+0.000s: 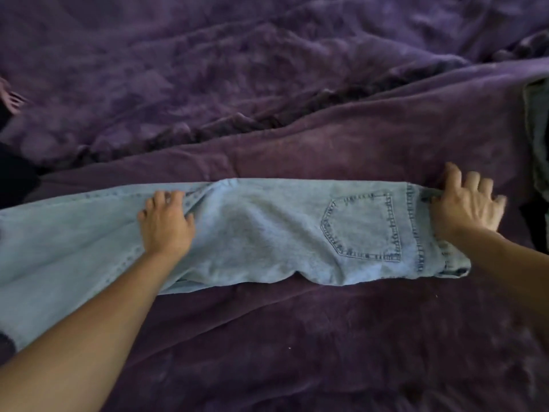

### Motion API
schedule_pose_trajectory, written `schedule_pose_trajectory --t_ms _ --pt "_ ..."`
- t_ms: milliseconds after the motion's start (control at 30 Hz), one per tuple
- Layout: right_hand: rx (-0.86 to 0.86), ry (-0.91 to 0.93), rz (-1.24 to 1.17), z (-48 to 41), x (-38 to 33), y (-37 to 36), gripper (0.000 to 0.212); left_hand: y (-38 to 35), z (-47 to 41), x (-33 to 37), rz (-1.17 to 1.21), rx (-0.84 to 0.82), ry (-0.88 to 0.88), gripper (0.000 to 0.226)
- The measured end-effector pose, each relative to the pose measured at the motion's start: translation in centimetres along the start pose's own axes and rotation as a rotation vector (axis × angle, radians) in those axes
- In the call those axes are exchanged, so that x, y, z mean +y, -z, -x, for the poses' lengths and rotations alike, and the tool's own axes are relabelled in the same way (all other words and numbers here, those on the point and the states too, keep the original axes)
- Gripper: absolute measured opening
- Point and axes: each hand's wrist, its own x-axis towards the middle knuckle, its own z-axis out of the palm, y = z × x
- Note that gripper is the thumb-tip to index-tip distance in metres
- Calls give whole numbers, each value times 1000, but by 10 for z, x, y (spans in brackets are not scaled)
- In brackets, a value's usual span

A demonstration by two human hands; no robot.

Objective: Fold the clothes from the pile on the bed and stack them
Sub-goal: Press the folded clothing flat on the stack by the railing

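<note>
1. Head view, the garment: a pair of light blue jeans (267, 233) lies flat on a purple blanket (267, 84). It stretches across the middle of the bed from 9 o'clock to 3 o'clock. The waistband (416, 227) is at the 3 o'clock end with a back pocket (361, 227) facing up, and the legs run out of frame toward 8 o'clock.

2. Head view, the hands: the left hand (166, 224) sits near the top of the legs, at about 9 o'clock from the pocket. Its fingers are curled into a raised ridge of denim. The right hand (466, 203) rests at the waistband end with its fingers spread and relaxed over the edge onto the blanket. Its thumb lies against the band.

3. Head view, the surroundings: a dark garment (537, 138) lies at the 3 o'clock edge, just beyond the right hand. Something else dark (15, 173) shows at 9 o'clock, too cut off to identify.

4. Handling, as a judgement: denim is heavy and fairly stiff for cloth, so it should hold a crease and is not likely to slip on the plush blanket. Its thick seams bunch up, as the ridge under the left hand shows.

5. Where to hold, as a judgement: the waistband and the hems are the firmest edges to grip. Smoothing the seat flat first should keep the next fold square.
</note>
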Motion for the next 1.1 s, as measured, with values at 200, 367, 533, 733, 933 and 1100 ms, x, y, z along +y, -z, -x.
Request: schedule_pose_trajectory --t_ms 200,367,533,733,933,1100 --pt "22 391 -111 63 -115 41 52 11 84 -111 -23 -42 -5 38" --pt "-162 660 -248 162 -259 15 41 -8 135 -217 -149 -149 -146 58" --pt "-249 616 -198 212 -369 -13 52 -23 151 -326 -196 -184 -181 67" --pt "-277 387 -165 230 -409 -26 52 -17 114 -401 -64 -115 -261 28" --pt "-311 355 -140 223 -411 -12 54 35 31 -410 715 137 110 15" --pt "-270 327 -156 208 -429 -4 50 35 -66 -418 708 73 343 26"
